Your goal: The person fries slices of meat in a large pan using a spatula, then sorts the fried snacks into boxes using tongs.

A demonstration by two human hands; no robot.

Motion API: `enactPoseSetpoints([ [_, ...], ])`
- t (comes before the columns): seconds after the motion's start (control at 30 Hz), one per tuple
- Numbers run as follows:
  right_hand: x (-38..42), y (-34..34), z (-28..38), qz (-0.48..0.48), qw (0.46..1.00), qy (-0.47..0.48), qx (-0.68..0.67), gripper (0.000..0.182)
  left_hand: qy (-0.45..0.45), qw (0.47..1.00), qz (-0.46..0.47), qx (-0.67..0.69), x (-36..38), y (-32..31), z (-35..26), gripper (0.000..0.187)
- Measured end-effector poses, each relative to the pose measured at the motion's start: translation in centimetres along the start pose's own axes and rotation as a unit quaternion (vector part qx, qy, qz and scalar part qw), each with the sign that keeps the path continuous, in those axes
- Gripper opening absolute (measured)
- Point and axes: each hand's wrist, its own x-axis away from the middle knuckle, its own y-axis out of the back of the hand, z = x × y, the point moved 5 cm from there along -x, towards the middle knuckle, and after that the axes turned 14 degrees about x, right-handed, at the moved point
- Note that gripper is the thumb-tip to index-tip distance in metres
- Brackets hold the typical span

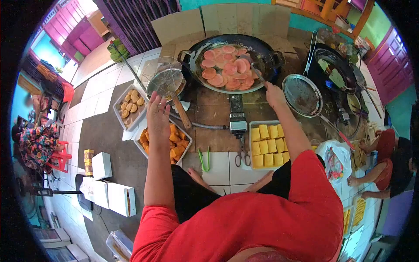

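My right hand [276, 95] is closed around the handle of a spatula [258, 73], whose blade reaches into a big black wok [265, 47]. Many round, flat pink pieces [229, 67] lie in the wok, overlapping in oil. My left hand [158, 111] is raised with its fingers stretched out and holds nothing. Close beside it, a wire skimmer with a wooden handle [181, 112] rests over a metal pot [152, 85]. Below my left forearm stands a tray of orange-brown fried pieces [178, 142]; pale round pieces [132, 104] fill another tray to its left.
Yellow blocks [270, 146] sit in a tray by my right knee. Green tongs [204, 159] and scissors [242, 158] lie on the floor. A sieve [302, 94] and a second wok [349, 61] are at right. Other people sit at both sides.
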Motion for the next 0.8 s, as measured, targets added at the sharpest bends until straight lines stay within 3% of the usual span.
enactPoseSetpoints([
  [0.13,2.1,2.6,1.3,-0.02,1.0,0.003,0.017,0.034,0.028,0.997,-0.003,0.077,0.9,0.9,-0.7,0.043],
  [0.27,0.0,6.2,1.0,-0.022,0.992,-0.018,0.119,0.029,0.035,0.99,0.019,0.138,1.9,1.0,-0.8,0.041],
  [0.4,-3.2,3.9,-1.2,0.036,0.991,-0.041,0.119,0.022,0.054,0.985,0.008,0.164,2.0,0.8,-1.1,0.037],
  [0.67,4.0,0.1,2.8,0.049,0.998,-0.021,0.045,0.025,0.132,0.961,-0.047,0.237,2.2,1.6,-0.7,0.026],
  [0.8,8.3,1.4,3.5,-0.005,0.998,0.01,0.055,0.034,0.133,0.96,-0.032,0.245,2.6,1.8,-0.8,0.026],
])
